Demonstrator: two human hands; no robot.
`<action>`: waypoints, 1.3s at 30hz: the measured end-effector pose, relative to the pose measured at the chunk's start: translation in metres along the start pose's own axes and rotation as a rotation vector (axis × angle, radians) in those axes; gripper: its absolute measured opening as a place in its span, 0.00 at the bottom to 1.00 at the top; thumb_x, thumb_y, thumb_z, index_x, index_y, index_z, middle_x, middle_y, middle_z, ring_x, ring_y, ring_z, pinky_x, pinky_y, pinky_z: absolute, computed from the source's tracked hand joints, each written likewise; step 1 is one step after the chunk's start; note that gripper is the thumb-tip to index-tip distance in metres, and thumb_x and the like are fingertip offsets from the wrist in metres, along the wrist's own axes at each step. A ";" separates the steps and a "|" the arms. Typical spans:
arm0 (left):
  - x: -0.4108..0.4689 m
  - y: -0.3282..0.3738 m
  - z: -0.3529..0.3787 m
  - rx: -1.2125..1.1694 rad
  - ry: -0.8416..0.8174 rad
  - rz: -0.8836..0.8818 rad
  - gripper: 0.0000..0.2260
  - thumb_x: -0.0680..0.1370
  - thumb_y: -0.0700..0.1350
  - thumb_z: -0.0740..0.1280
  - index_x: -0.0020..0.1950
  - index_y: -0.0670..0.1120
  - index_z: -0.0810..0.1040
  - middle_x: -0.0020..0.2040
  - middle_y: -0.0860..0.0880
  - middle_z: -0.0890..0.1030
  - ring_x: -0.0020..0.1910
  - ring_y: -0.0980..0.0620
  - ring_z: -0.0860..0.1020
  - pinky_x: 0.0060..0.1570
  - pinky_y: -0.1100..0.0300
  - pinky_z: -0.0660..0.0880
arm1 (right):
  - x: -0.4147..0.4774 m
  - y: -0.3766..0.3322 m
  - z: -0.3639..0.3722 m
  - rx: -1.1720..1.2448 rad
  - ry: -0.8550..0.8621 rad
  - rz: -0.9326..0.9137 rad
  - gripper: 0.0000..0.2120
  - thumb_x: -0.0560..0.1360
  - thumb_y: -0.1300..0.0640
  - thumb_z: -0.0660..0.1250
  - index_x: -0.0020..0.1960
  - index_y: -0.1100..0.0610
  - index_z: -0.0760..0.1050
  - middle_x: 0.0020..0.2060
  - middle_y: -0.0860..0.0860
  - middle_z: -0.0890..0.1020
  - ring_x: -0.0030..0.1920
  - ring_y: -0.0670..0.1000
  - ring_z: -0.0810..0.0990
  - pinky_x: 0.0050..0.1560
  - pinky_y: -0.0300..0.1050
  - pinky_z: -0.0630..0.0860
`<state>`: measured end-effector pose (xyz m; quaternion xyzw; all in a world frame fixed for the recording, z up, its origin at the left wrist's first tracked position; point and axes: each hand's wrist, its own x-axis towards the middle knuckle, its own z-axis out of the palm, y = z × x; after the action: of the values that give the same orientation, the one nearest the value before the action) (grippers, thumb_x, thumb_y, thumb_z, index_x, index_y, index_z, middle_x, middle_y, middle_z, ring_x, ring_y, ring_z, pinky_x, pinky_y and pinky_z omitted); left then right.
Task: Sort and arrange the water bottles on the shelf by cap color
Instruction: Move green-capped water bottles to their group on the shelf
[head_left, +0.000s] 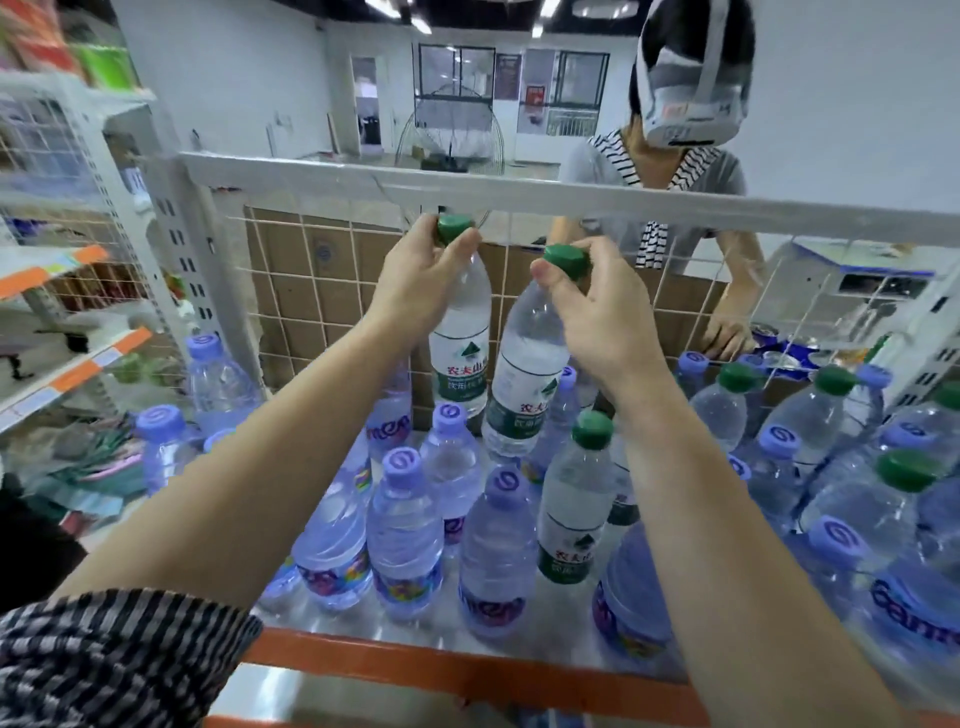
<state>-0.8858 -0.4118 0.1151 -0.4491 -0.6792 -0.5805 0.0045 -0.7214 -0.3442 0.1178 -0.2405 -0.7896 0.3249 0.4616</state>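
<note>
While purple-capped bottles (405, 525) crowd the shelf (467, 670), the left grip (415, 283) pinches an upright green-capped bottle (460, 332) by its cap; the right grip (597, 312) pinches a tilted green-capped bottle (524, 364) beside it.

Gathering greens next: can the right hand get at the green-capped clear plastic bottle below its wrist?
Probably not yet: the right hand is full, pinching another green-capped clear plastic bottle; nothing covers the standing green-capped bottle, though.

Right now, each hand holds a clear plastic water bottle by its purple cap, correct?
Not purple: the head view shows the left hand gripping one clear plastic water bottle by its green cap and the right hand gripping a second bottle by another green cap.
</note>
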 end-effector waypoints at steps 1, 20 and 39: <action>0.000 0.014 -0.003 -0.014 0.005 0.069 0.12 0.82 0.52 0.62 0.56 0.44 0.76 0.42 0.55 0.78 0.35 0.65 0.73 0.38 0.69 0.68 | 0.002 -0.006 -0.003 0.046 0.020 -0.028 0.09 0.78 0.52 0.67 0.51 0.56 0.72 0.41 0.46 0.78 0.37 0.34 0.75 0.39 0.25 0.67; -0.114 0.146 -0.037 -0.340 -0.052 0.326 0.18 0.79 0.57 0.61 0.44 0.42 0.73 0.34 0.50 0.83 0.35 0.45 0.81 0.42 0.49 0.76 | -0.091 -0.104 -0.099 0.213 0.228 -0.238 0.14 0.80 0.49 0.63 0.53 0.61 0.74 0.40 0.55 0.83 0.39 0.58 0.83 0.43 0.62 0.80; -0.328 0.193 0.211 -0.512 -0.489 0.138 0.13 0.80 0.58 0.61 0.43 0.49 0.72 0.34 0.47 0.82 0.38 0.42 0.80 0.43 0.39 0.76 | -0.303 0.041 -0.315 -0.032 0.446 0.150 0.10 0.82 0.55 0.62 0.50 0.63 0.73 0.39 0.62 0.80 0.40 0.60 0.81 0.45 0.62 0.78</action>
<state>-0.4626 -0.4578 0.0240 -0.6060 -0.4611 -0.6054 -0.2316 -0.3011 -0.4308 0.0285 -0.3715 -0.6530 0.2846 0.5954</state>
